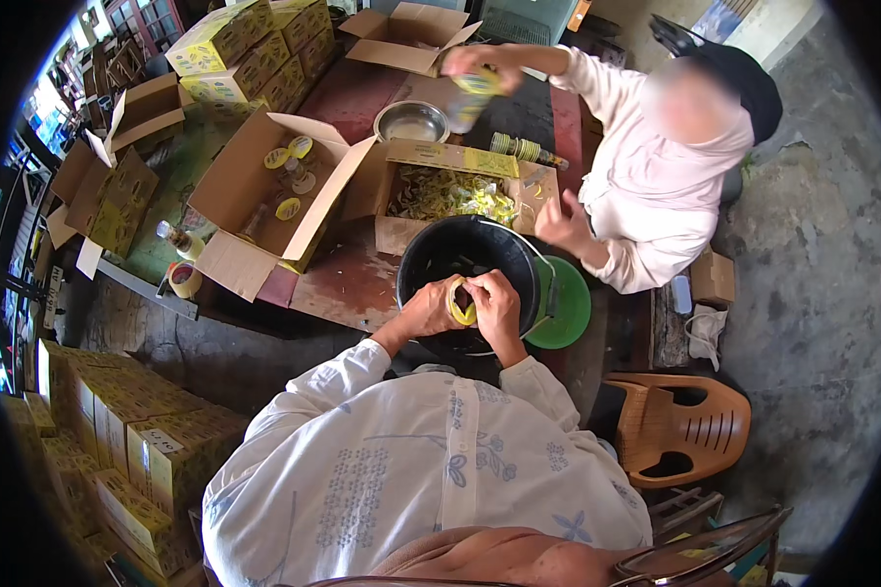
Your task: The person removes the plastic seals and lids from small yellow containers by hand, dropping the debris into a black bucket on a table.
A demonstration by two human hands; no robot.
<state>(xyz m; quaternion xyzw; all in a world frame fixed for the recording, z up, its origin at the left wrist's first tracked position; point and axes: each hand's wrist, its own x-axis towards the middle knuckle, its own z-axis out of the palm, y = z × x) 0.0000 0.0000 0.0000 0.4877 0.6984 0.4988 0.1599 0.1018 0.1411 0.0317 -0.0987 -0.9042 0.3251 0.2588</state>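
The cup (pixel 462 301) is gripped by curled left hand (pixel 428 309), pinched by right hand (pixel 498 305); bucket (pixel 427 247) set below — likely against spills.

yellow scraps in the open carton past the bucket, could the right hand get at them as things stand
Probably yes: the yellow scraps lie uncovered just beyond the black bucket, though the right hand is busy at a small yellow-rimmed item.

A brown plastic chair (pixel 671 426) stands on grey floor (pixel 817 323) (patchy and stained), right of a worn table (pixel 347 293).
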